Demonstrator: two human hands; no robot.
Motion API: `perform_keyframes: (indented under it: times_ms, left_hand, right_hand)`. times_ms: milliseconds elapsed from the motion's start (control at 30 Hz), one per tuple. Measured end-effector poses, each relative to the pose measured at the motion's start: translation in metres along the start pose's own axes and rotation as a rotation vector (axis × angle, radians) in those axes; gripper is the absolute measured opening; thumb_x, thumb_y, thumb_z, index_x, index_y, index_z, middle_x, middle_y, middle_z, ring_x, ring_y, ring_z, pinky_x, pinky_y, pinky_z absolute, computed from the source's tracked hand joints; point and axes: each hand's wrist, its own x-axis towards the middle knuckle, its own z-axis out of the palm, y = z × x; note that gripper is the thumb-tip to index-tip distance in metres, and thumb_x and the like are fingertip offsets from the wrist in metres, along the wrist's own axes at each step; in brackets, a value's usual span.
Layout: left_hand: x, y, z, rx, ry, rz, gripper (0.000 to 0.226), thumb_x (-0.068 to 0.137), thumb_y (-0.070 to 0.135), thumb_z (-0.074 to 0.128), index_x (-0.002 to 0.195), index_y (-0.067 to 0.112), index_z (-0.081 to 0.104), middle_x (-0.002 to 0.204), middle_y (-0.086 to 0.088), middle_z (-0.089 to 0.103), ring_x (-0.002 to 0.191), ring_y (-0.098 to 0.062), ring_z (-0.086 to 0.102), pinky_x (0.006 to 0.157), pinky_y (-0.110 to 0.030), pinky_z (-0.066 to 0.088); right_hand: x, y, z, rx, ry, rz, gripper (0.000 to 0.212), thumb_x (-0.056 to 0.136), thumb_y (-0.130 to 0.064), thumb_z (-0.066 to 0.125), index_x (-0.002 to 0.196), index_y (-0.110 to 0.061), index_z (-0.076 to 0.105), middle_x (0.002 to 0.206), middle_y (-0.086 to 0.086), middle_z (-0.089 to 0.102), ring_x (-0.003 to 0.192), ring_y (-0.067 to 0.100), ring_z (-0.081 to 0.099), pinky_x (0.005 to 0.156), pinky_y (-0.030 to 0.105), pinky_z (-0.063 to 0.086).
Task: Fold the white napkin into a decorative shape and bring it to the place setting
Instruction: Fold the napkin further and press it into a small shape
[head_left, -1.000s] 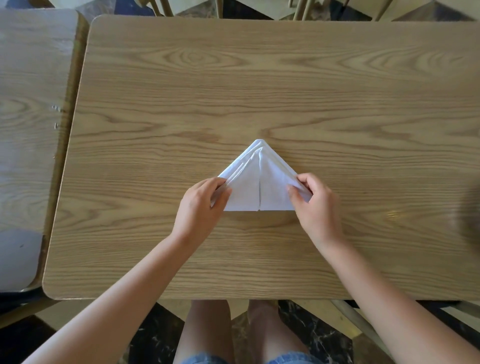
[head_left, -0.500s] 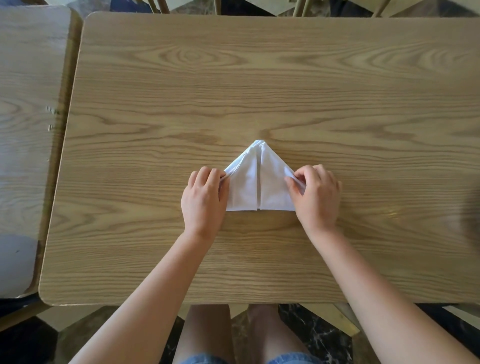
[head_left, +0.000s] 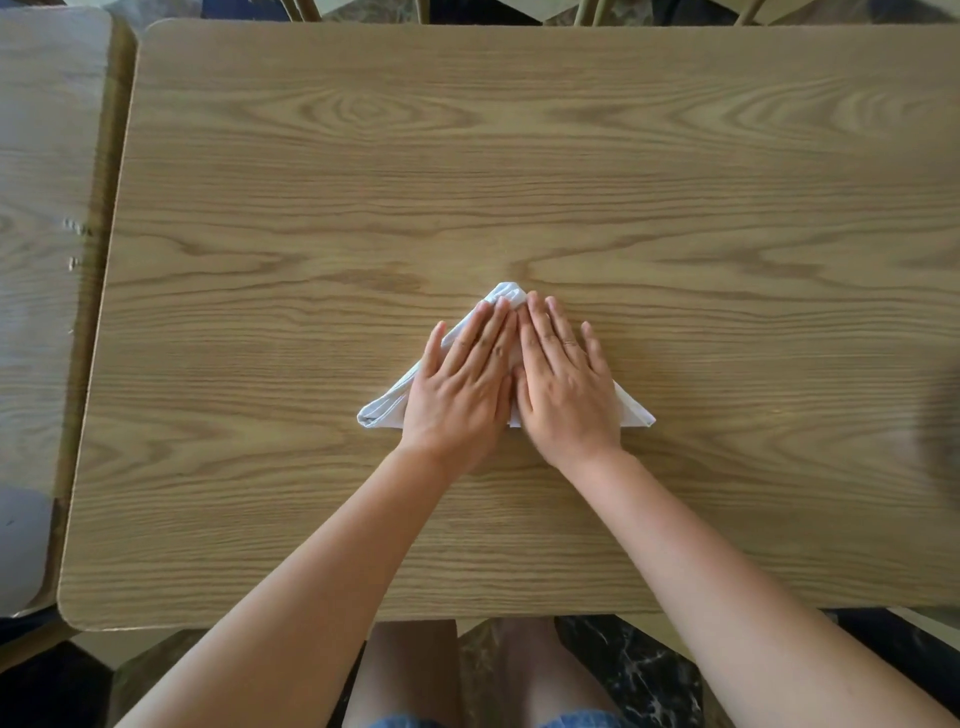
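Observation:
The white napkin (head_left: 384, 410) lies folded into a flat triangle near the middle of the wooden table (head_left: 519, 156), its tip pointing away from me. My left hand (head_left: 465, 384) lies flat on the left half, palm down, fingers stretched toward the tip. Beside it, my right hand (head_left: 563, 387) presses flat on the right half. The two hands touch along the centre line. Only the napkin's tip and its two lower corners show; the rest is hidden under my hands.
A second wooden table (head_left: 47, 208) stands close on the left, with a narrow gap between the two. Chair legs show past the far edge. My knees are under the near edge. No place setting is in view.
Both hands let go of the napkin's side corners and now lie flat on top of it. The triangle looks wider, with its lower corners spread out.

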Motion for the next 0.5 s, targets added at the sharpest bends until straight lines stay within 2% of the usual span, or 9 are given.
perform_keyframes:
  times_ms: [100,167,233,300,333,500]
  left_hand:
    - [0.002,-0.001,-0.005,-0.011,-0.049,-0.009,0.054,0.095,0.026,0.029,0.146,0.010,0.028,0.153,-0.003,0.027,0.142,-0.017,0.022,0.113,-0.042,0.019]
    - [0.005,0.000,-0.012,-0.022,-0.089,-0.003,0.054,0.094,0.027,0.029,0.145,0.010,0.029,0.153,-0.003,0.028,0.141,-0.017,0.023,0.112,-0.042,0.019]
    - [0.001,-0.004,-0.020,-0.063,-0.092,-0.009,0.056,0.093,0.033,0.028,0.145,0.011,0.029,0.153,-0.002,0.026,0.141,-0.015,0.022,0.114,-0.043,0.013]
    - [-0.016,-0.016,-0.025,-0.048,-0.093,-0.013,0.059,0.094,0.043,0.027,0.146,0.015,0.027,0.154,0.002,0.021,0.142,-0.012,0.017,0.115,-0.045,0.005]
    - [-0.026,-0.024,-0.025,-0.023,-0.089,-0.009,0.060,0.094,0.047,0.026,0.146,0.017,0.026,0.154,0.002,0.020,0.142,-0.012,0.016,0.115,-0.046,0.004]
    - [-0.051,-0.044,-0.021,0.014,-0.123,0.028,0.067,0.094,0.057,0.017,0.146,0.016,0.025,0.154,0.001,0.021,0.142,-0.015,0.016,0.114,-0.045,0.012]
  right_hand:
    - [0.003,-0.003,-0.003,0.004,-0.013,0.009,0.054,0.092,-0.026,0.027,0.141,-0.005,0.033,0.151,0.008,0.031,0.140,0.021,0.026,0.111,0.047,0.025]
    - [0.005,-0.004,-0.008,0.005,-0.030,-0.003,0.054,0.092,-0.026,0.027,0.140,-0.004,0.035,0.150,0.008,0.033,0.139,0.022,0.028,0.111,0.051,0.027]
    - [0.000,0.001,-0.012,-0.019,-0.031,-0.036,0.054,0.092,-0.028,0.027,0.140,-0.006,0.036,0.151,0.007,0.031,0.140,0.021,0.025,0.111,0.057,0.020]
    - [-0.015,0.014,-0.014,-0.064,-0.020,-0.059,0.054,0.094,-0.032,0.029,0.144,-0.013,0.030,0.154,0.004,0.024,0.142,0.020,0.017,0.112,0.058,0.006]
    - [-0.023,0.022,-0.015,-0.078,-0.018,-0.063,0.054,0.095,-0.033,0.029,0.146,-0.017,0.027,0.154,0.002,0.022,0.143,0.020,0.016,0.112,0.059,0.004]
    - [-0.039,0.039,-0.012,-0.080,-0.068,-0.069,0.055,0.093,-0.037,0.031,0.145,-0.020,0.027,0.153,0.002,0.026,0.140,0.021,0.023,0.110,0.059,0.015]
